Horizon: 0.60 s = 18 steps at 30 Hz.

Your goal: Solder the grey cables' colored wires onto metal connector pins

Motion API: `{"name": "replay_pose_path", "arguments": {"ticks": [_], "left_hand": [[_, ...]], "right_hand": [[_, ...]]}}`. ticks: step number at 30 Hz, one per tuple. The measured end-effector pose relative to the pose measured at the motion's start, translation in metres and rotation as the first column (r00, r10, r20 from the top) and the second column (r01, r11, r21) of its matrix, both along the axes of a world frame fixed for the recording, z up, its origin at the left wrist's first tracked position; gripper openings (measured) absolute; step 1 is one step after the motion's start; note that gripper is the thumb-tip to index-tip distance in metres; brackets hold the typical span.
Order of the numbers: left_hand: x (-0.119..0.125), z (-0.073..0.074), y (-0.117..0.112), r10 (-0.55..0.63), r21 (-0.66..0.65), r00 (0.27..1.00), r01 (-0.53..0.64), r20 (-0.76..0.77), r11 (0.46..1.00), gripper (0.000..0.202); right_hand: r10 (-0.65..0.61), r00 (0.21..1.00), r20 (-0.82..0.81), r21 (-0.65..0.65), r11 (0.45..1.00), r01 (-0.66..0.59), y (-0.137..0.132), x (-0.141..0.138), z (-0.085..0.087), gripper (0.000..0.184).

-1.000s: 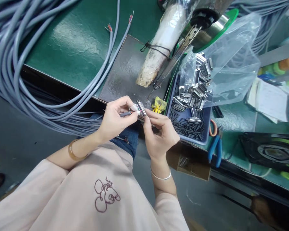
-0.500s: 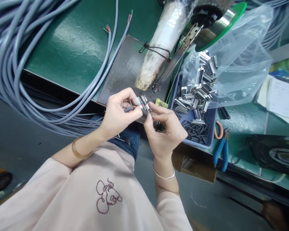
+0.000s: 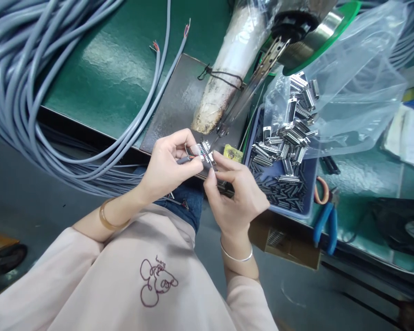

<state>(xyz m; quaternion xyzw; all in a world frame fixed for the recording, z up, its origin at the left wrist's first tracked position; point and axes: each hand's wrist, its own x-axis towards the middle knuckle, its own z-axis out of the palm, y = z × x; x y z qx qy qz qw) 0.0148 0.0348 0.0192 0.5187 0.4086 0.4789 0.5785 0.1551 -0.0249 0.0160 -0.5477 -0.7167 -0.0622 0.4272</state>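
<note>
My left hand is closed on the end of a grey cable whose thin coloured wires run into a small metal connector. My right hand pinches that connector from the right between thumb and forefinger. Both hands meet just in front of the bench edge, over a dark metal plate. A bracelet sits on each wrist.
A blue tray of metal connectors and black sleeves stands right of my hands, with a clear plastic bag of connectors spilling into it. Grey cable bundles hang at left. Blue-handled pliers, a wrapped soldering-iron holder and a solder spool lie behind.
The connector has turned in my fingers, and my right hand has shifted its pinch on it. The view has drifted slightly; the hands stay at the same spot by the bench edge.
</note>
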Motion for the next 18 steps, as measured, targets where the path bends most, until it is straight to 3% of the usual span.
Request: {"name": "replay_pose_path", "arguments": {"ticks": [5,18], "left_hand": [[-0.0015,-0.0032,-0.0034,-0.006,0.01,1.0,0.006,-0.015,1.0,0.015],[-0.0097,-0.0098,-0.0073,0.042,0.263,0.982,0.008,-0.182,0.965,0.008]], "right_hand": [[-0.008,1.0,0.003,-0.014,1.0,0.008,-0.0031,0.0001,-0.0013,0.019],[0.009,0.995,-0.102,-0.047,0.999,-0.014,0.0009,0.0,0.0044,0.018]]}}
